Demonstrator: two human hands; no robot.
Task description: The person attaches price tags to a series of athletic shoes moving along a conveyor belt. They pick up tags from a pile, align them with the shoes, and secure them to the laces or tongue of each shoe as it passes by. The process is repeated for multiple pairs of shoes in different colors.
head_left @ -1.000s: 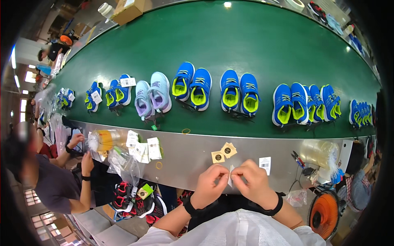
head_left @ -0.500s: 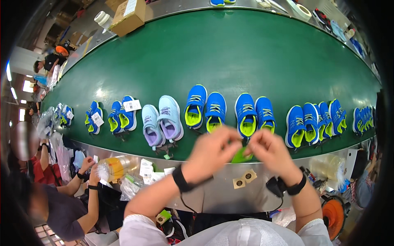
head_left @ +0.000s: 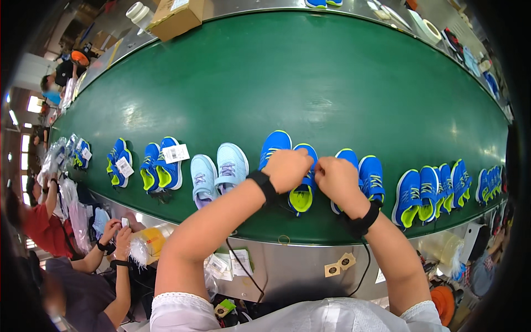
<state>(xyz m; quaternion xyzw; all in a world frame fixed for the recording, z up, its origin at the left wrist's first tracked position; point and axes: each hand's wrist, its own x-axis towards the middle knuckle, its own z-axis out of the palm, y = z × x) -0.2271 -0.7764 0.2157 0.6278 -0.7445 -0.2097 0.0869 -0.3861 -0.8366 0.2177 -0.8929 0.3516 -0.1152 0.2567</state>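
My left hand (head_left: 289, 170) is over a pair of blue shoes, its fingers pinched at the strap of the right-hand shoe (head_left: 301, 200), which has a lime-green lining. The other blue shoe (head_left: 275, 145) of that pair is partly covered by the hand. Close by, my right hand (head_left: 338, 180) has its fingertips pressed together at the same shoe's right side. Whatever sits between the fingers of either hand is too small or hidden. Behind my right hand stands another blue pair, with one shoe (head_left: 371, 174) mostly visible.
Light-blue shoes (head_left: 231, 166) stand left on the green belt (head_left: 249, 72), with tagged blue shoes (head_left: 170, 166) beyond. More blue shoes (head_left: 408, 196) line the right. Small tan cards (head_left: 339, 265) lie on the metal edge. A co-worker's hands (head_left: 119, 235) work at left.
Both hands have moved forward from the belt's near edge to the blue shoe. The green piece between them is out of sight. The view has shifted slightly.
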